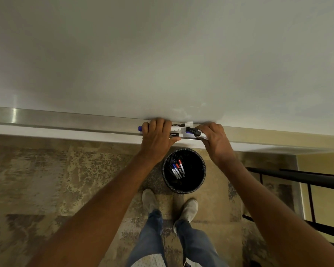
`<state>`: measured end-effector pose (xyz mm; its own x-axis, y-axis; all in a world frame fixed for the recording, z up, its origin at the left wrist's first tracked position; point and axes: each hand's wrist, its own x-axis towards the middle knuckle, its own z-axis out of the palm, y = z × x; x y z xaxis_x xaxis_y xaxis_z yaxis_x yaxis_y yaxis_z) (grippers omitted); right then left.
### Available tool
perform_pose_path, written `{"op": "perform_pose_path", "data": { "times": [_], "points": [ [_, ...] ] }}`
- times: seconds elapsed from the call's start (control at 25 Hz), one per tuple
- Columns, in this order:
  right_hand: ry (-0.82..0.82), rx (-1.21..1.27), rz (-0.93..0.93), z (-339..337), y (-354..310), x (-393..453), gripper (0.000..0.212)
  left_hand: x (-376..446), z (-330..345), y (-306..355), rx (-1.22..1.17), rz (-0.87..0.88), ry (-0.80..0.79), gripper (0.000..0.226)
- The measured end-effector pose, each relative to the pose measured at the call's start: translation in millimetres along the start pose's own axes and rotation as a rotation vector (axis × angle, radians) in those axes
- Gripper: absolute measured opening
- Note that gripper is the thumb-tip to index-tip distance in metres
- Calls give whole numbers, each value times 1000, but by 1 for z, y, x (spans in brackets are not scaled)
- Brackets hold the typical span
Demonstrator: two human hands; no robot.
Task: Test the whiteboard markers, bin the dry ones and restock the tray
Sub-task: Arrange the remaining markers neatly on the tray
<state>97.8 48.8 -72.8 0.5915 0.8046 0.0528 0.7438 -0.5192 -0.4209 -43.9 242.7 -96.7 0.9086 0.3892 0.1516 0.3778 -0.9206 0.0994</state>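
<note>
1. Several markers lie in the black bin on the floor, nearest the person's feet; I judge it is set under the tray so dry ones drop straight in.
2. The left hand lies curled over the tray's markers, probably steadying them; they lie lengthwise along the tray (one blue cap points left).
3. The right hand pinches a dark-capped marker, cap pointing left and slightly up toward the whiteboard.
</note>
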Motion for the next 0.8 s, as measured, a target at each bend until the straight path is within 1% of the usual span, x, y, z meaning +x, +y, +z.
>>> {"op": "perform_pose_path", "data": {
  "times": [0.12,0.2,0.32,0.44,0.56,0.68,0.8],
  "points": [
    [-15,-4,-14,-5,1,1,32,-5,2,-1,-81,-1,-5,49],
    [-26,-11,-10,-7,4,0,33,-7,4,2,-111,-25,-14,44],
    [3,-48,27,-9,9,-2,36,-11,3,8,-136,-90,-34,42],
    [4,-134,45,-14,9,-1,45,-14,1,15,-138,-140,-38,42],
    [16,-235,78,-16,4,-4,55,-15,1,20,-143,-182,-8,38],
    [67,-276,119,-16,-2,-10,52,-14,1,20,-159,-224,17,39],
    [75,-300,173,-17,-7,-10,44,-14,1,18,-156,-240,27,40]
  ]
}}
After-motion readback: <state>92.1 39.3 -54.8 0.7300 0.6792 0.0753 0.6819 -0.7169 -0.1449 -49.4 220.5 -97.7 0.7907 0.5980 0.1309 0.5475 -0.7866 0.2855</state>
